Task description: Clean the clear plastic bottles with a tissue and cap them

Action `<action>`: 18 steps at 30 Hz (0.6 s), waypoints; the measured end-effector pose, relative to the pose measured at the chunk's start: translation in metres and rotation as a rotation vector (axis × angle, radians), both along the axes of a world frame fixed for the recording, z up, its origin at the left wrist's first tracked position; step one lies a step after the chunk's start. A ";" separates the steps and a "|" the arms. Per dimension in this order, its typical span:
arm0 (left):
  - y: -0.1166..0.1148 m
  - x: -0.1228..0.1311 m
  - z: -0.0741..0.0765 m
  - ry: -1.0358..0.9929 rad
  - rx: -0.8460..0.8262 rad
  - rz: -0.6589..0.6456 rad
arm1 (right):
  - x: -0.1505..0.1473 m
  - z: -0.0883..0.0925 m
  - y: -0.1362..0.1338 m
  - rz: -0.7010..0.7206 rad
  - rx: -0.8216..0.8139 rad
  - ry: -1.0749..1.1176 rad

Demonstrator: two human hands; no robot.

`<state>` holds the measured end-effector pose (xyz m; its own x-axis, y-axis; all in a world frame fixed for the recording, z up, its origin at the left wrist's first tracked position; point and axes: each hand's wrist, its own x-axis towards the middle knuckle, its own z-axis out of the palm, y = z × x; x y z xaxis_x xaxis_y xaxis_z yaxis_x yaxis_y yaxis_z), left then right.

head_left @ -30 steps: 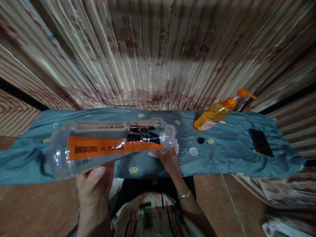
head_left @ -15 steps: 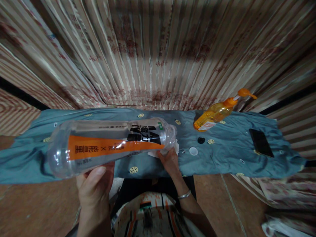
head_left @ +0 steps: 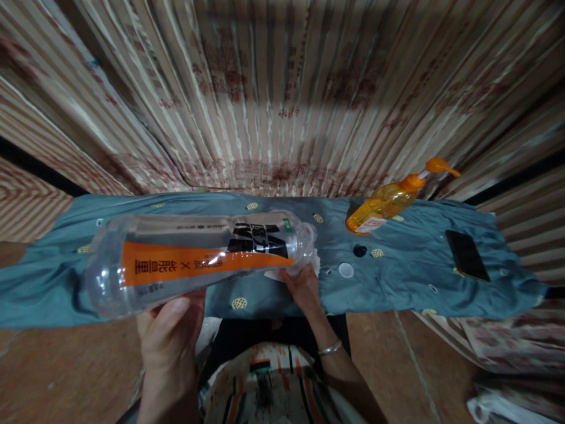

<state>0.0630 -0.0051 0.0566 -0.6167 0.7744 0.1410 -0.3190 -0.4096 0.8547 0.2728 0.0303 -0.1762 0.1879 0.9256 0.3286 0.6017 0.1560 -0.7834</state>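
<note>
A large clear plastic bottle (head_left: 185, 235) with an orange and black label lies sideways in the air above the cloth, its neck to the right. My left hand (head_left: 170, 324) grips it from below near the base end, thumb along its side. At the neck end, my right hand (head_left: 304, 288) is closed on a white tissue (head_left: 316, 264), held against or just under the bottle's neck; its fingertips are partly hidden by the bottle. To the right of that hand, a small white disc (head_left: 346, 270) and a small black cap-like piece (head_left: 359, 251) rest on the cloth.
A blue-green cloth (head_left: 282, 300) with yellow prints covers the narrow table. An orange pump bottle (head_left: 382, 203) stands at the back right. Farther right lies a black phone (head_left: 467, 255). A striped, patterned curtain (head_left: 282, 106) hangs directly behind the table.
</note>
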 end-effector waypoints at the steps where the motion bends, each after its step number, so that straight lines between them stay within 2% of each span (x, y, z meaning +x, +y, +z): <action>1: 0.000 0.000 0.000 0.005 0.013 0.000 | 0.000 -0.001 0.000 -0.001 0.006 -0.004; 7: 0.001 -0.001 -0.002 0.044 0.029 -0.013 | -0.002 -0.006 0.001 -0.025 0.050 -0.026; 18: -0.001 -0.001 -0.001 0.018 0.016 0.011 | -0.002 -0.003 0.001 -0.018 0.047 -0.016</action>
<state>0.0624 -0.0060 0.0552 -0.6229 0.7649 0.1642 -0.2991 -0.4267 0.8535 0.2711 0.0309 -0.1797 0.1989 0.9056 0.3747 0.6168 0.1815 -0.7659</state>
